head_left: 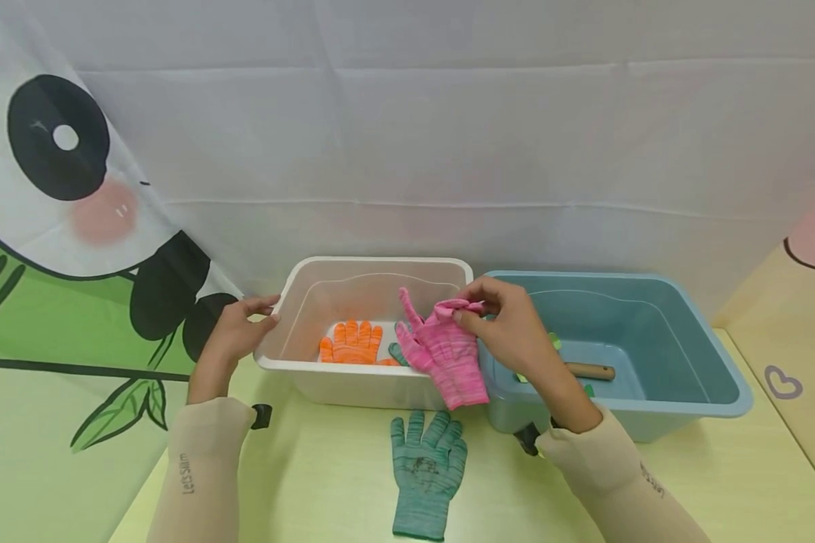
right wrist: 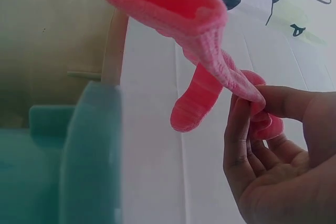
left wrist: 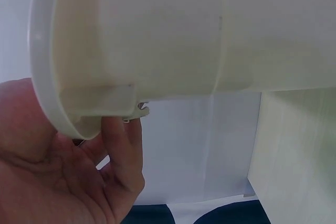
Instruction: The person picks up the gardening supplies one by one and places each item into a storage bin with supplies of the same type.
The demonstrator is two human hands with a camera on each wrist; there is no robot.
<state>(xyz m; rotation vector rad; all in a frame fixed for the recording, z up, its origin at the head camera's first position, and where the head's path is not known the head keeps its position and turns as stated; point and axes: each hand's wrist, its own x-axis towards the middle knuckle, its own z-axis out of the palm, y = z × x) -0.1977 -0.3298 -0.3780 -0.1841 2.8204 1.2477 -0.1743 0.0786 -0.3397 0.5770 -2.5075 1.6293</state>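
Observation:
My right hand [head_left: 509, 320] pinches a pink knit glove [head_left: 448, 354] near its fingers. The glove hangs cuff-down over the front right corner of the white plastic bin [head_left: 373, 388]. In the right wrist view the thumb and fingers [right wrist: 273, 153] squeeze a fold of the pink glove [right wrist: 202, 98], and its open cuff shows. My left hand [head_left: 241, 332] grips the bin's left rim; in the left wrist view its fingers [left wrist: 123, 156] curl under that rim [left wrist: 44, 51]. Inside the bin lie an orange glove [head_left: 352, 343] and part of a green glove [head_left: 397, 353], mostly hidden behind the pink one.
A blue-green bin [head_left: 679, 332] stands right of the white one, holding a wooden-handled tool [head_left: 589, 370] and small green pieces. A green glove [head_left: 426, 475] lies flat on the pale yellow table [head_left: 326, 483] in front. A white cloth [head_left: 407, 151] hangs behind the bins.

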